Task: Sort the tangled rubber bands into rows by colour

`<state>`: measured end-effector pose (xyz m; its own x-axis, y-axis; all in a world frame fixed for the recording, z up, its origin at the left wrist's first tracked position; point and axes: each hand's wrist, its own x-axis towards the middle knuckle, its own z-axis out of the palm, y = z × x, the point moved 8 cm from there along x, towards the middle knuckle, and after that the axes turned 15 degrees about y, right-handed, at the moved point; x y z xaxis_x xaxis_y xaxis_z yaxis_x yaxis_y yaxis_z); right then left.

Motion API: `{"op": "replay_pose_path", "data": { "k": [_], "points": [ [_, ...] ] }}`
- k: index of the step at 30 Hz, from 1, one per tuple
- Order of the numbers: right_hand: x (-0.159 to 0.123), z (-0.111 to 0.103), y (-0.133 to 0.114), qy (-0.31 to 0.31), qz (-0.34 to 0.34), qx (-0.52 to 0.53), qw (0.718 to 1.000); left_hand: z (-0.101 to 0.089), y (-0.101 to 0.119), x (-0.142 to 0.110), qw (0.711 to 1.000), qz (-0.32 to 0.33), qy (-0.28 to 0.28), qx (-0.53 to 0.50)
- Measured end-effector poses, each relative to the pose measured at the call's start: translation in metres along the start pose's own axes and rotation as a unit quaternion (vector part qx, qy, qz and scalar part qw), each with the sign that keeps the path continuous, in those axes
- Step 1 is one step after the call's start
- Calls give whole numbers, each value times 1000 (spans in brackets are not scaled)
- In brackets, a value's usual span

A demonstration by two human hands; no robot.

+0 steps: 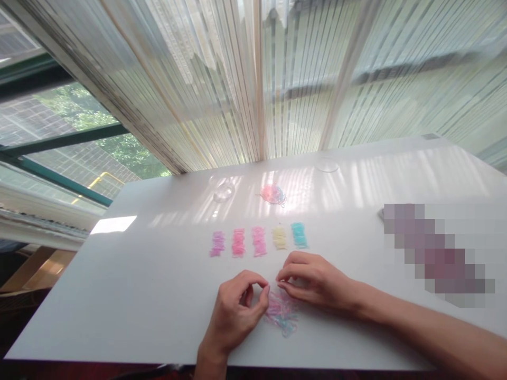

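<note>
My left hand (pixel 240 306) is closed in a pinch, thumb and forefinger tips together; whatever it may hold is too small to make out. Close by on the right, my right hand (pixel 312 279) also pinches, its fingertips a short gap from the left ones. Beneath and between both hands lies a loose pile of thin pastel loops (pixel 283 316), pink and blue, resembling small rubber bands. Beyond the hands, similar bands form a row of separate stacks: purple (pixel 217 244), coral pink (pixel 238 243), pink (pixel 259 241), pale yellow (pixel 279 238) and turquoise (pixel 299 235).
A pink-and-blue tangle of bands (pixel 272 194) lies farther back on the white table (pixel 158 295). Clear round dishes or lids stand left (pixel 224 192) and right (pixel 327 165) of it. A pixelated oblong object (pixel 435 253) lies at right. Sheer striped curtains (pixel 301 79) hang behind.
</note>
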<state>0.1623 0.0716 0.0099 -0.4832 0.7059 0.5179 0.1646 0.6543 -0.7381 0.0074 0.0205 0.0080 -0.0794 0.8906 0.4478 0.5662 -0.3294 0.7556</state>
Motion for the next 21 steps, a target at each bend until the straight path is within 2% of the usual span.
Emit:
{"op": "replay_pose_path", "data": {
  "k": [12,21],
  "points": [
    [1,-4,-5,6,-21,17,1000,3,-1,0,1000,-6,-13,-12],
    [1,0,0,0,-2,-4,1000,-1,0,1,1000,-7,1,-16]
  ]
}}
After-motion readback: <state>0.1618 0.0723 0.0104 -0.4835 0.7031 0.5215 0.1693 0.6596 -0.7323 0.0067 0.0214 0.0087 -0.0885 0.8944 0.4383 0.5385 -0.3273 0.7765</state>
